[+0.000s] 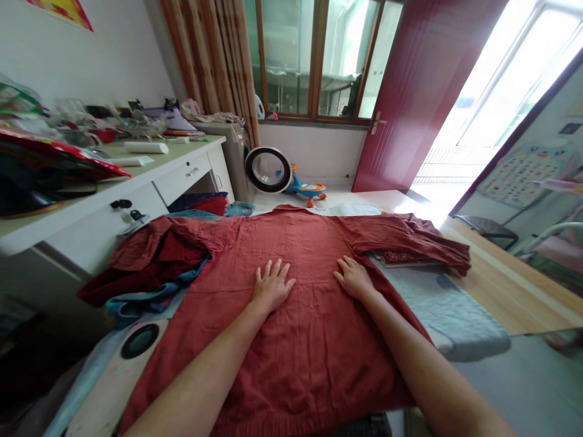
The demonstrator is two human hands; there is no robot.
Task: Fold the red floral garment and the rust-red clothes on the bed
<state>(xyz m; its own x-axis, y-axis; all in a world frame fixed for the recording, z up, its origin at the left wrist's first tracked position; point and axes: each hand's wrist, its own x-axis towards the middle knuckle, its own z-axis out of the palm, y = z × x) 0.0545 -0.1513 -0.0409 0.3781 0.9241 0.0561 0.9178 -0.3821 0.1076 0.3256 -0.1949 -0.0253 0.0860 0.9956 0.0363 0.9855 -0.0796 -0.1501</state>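
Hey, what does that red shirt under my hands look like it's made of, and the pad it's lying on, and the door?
The red shirt looks like thin woven cotton or linen, matte: fine creases all over. Both the left hand and right hand lie flat on it. The grey pad seems to be quilted fabric, soft and dull. The dark red door looks painted or lacquered, perhaps wood: smooth sheen with grooved panels.

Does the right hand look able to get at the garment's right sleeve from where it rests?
Probably yes. The right hand lies flat on the red garment, and the sleeve stretches out just beyond it with nothing lying between.
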